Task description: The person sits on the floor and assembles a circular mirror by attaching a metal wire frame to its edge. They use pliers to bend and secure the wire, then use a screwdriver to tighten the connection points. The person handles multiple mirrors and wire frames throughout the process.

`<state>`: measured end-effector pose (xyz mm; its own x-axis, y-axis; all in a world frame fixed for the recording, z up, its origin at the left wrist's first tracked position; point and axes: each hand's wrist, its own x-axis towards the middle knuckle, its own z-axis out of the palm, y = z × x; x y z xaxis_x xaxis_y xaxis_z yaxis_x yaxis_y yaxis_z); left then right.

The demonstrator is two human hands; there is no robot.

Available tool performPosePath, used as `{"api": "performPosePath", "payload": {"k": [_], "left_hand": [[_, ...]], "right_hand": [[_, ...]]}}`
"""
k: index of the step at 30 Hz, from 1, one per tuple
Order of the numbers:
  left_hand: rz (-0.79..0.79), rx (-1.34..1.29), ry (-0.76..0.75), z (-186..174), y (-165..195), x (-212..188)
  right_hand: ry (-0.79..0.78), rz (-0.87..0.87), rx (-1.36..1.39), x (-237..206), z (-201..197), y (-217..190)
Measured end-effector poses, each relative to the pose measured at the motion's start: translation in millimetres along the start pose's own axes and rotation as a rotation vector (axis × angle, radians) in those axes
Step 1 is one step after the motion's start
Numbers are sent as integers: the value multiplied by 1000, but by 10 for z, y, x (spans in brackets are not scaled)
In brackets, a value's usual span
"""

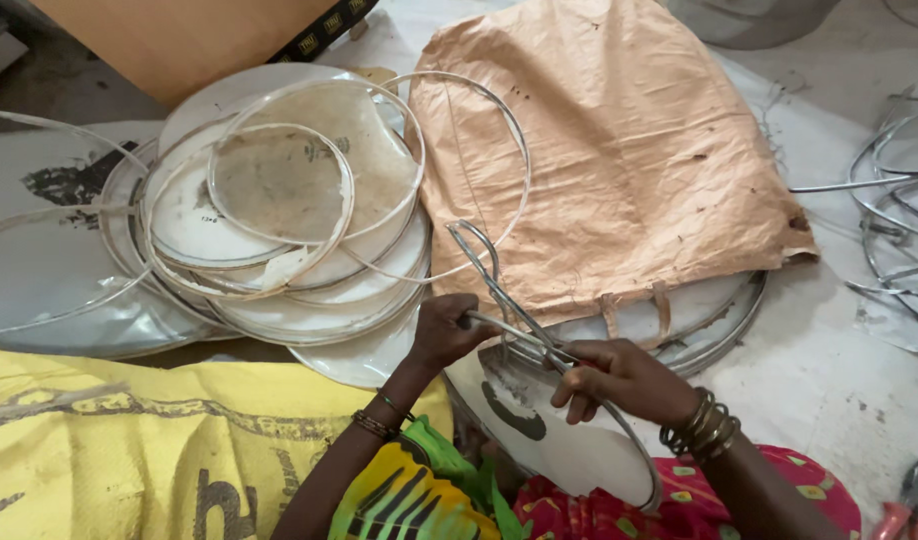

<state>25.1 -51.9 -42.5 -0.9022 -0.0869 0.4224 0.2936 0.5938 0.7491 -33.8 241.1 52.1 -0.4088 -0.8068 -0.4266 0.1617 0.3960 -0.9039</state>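
A: Quick pass. Left hand [447, 330]?

B: Closed around the near end of a bent metal wire ring [499, 300]; fingers curled tight over it, thumb side up. Looks like it pins the wire so it can't spring.

A: Right hand [619, 385]?

B: Also closed, pinching the same wire further along, where it runs down into a bigger hoop around a white disc [559, 440] resting over the lap. Two grips, close together, so the wire stays taut between them, I'd judge.

A: Where's that wire sit overall?

B: Bottom middle of the floor area, its looped end poking up onto the lower edge of a tan woven sack [619, 150].

A: Sack details?

B: Crumpled, peach-tan, spread over a round white plate with a metal rim [724, 315], likely as a cover. Marks too small to tell.

A: Left side?

B: Stack of white round sheets with thin wire hoops [289, 220] laid on top, heaped loosely. Yellow woven sack [129, 440] at the bottom left corner, black print on it. Brown cardboard [179, 35] at the top left edge with a dark strip label.

A: Anything else?

B: More wire rings [899, 200] at the right edge, red-handled pliers [909, 500] at the bottom right corner, lying free.
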Motion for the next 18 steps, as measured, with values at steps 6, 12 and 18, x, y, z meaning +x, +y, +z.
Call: {"api": "performPosePath", "payload": {"k": [6, 12, 18], "left_hand": [[-30, -13, -39, 4, -35, 25], [-18, -21, -6, -1, -139, -17], [-2, -1, 56, 11, -196, -15]], "right_hand": [[-154, -191, 249, 364, -277, 678], [-239, -253, 808, 832, 109, 1547], [-185, -157, 908, 946, 212, 1531]]}}
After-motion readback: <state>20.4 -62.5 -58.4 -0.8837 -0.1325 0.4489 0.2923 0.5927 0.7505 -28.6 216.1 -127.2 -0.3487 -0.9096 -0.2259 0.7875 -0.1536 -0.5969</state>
